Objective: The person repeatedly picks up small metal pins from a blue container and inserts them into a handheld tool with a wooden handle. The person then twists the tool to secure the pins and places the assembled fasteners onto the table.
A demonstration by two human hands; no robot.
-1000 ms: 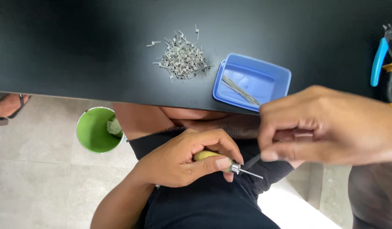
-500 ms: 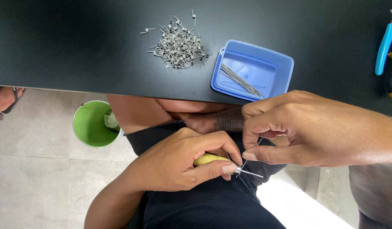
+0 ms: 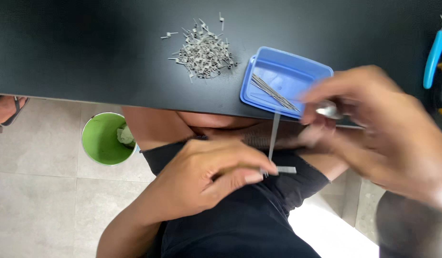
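Clearly, a thin grey metal wire [image 3: 273, 136] stands upright over the lap, its lower end pinched in the left hand [image 3: 209, 174], fingers pressed together to steady it. The blurred right hand [image 3: 383, 129] hovers beside the shallow blue plastic tray [image 3: 288, 76]; whether its fingers pinch anything I cannot tell.
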